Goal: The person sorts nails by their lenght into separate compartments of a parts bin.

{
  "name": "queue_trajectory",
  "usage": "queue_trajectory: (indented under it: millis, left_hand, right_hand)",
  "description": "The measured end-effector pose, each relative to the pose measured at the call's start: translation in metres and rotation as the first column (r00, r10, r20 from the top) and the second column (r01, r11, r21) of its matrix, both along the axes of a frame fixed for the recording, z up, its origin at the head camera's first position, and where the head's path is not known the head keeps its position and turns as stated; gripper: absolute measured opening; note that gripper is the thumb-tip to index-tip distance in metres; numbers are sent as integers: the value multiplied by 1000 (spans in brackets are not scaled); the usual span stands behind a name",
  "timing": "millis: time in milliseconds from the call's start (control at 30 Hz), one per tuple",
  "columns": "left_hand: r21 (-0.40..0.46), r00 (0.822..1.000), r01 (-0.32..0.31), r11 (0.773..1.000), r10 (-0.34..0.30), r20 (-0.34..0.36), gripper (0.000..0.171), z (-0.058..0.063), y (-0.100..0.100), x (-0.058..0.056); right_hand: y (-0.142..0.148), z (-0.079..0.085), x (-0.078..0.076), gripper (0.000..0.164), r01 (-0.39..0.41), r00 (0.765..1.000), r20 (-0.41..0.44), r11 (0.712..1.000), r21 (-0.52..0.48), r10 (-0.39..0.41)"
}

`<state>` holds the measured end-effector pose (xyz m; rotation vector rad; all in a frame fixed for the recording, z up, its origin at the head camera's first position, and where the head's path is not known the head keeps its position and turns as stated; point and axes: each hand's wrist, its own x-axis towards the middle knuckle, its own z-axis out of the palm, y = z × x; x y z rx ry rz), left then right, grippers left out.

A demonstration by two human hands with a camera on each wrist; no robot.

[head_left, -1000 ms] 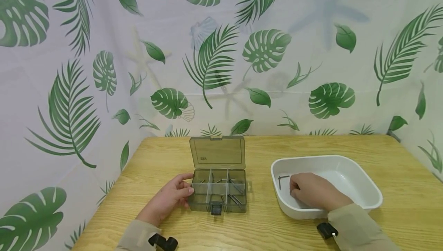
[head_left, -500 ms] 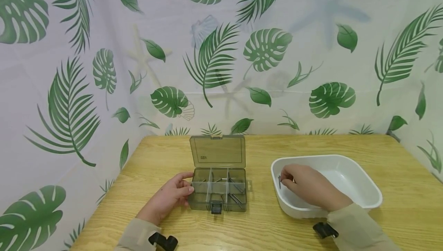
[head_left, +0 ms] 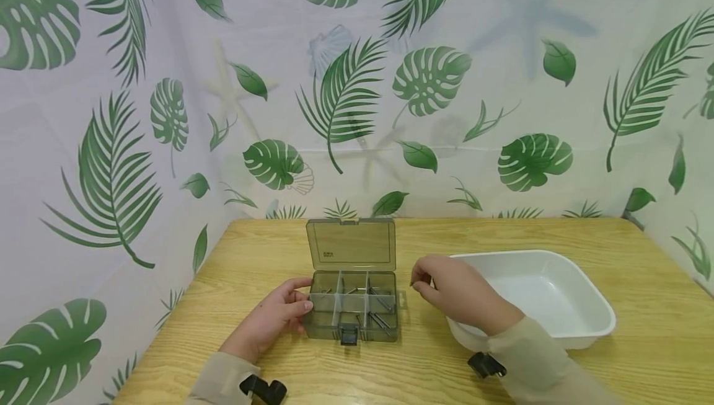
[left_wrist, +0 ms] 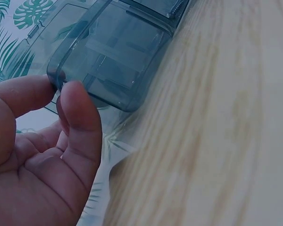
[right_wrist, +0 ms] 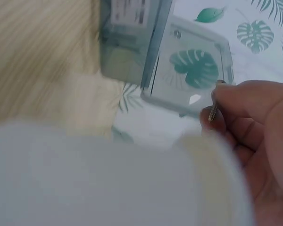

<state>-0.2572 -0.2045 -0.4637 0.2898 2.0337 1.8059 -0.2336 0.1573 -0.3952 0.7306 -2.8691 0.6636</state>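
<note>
A grey see-through compartment box (head_left: 323, 332) stands on the table with its lid (head_left: 351, 247) raised. Several screws and thin metal pins (head_left: 381, 321) lie in its compartments, most in the right-hand ones. At the box's left side, my left hand (head_left: 279, 309) pinches the wall between thumb and fingers. My right hand (head_left: 454, 287) is in the air between box and tray, pinching a small threaded screw (right_wrist: 212, 112) between thumb and forefinger. Behind that hand is a white tray (head_left: 580, 287), whose left end is partly hidden.
The wooden table (head_left: 418, 374) carries the box left of centre and the tray to the right. A leaf-patterned cloth (head_left: 346, 82) hangs behind and at the sides. Black wrist mounts (head_left: 486, 364) sit on both sleeves. The tray's rim stands higher than its floor.
My right hand has picked a screw out of the white tray and moved left over its rim toward the box. My left hand has stayed on the box.
</note>
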Motion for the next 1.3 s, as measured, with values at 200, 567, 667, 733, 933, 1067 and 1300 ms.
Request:
queue_trajectory:
  millis: [200, 567, 667, 733, 933, 1067, 1300]
  left_hand:
    - [4, 1000, 9, 1000, -9, -5, 59, 1, 0, -1]
    - [6, 1000, 7, 1000, -7, 2, 58, 1, 0, -1]
    - [7, 1000, 6, 1000, -6, 6, 58, 0, 0, -1]
    - [8, 1000, 6, 1000, -6, 5, 58, 0, 0, -1]
    - [7, 1000, 5, 1000, -5, 4, 58, 4, 0, 0]
    - [7, 1000, 7, 1000, -7, 2, 58, 4, 0, 1]
    - [3, 1000, 8, 1000, -8, 5, 58, 2, 0, 0]
  right_hand:
    - [-30, 4, -6, 11, -41, 999, -3, 999, -15, 41]
    - [-77, 5, -18, 6, -112, 994, 11, 994, -20, 112]
    - [-83, 3, -21, 5, -119, 993, 16, 993, -20, 119]
    - [-86, 2, -23, 5, -119, 993, 13, 993, -21, 119]
    - [-92, 2, -28, 5, -115, 993, 16, 993, -22, 115]
    - [-92, 1, -29, 5, -101, 994, 38, 994, -31, 102]
    - [-81, 2, -27, 7, -67, 996, 60, 997, -26, 69]
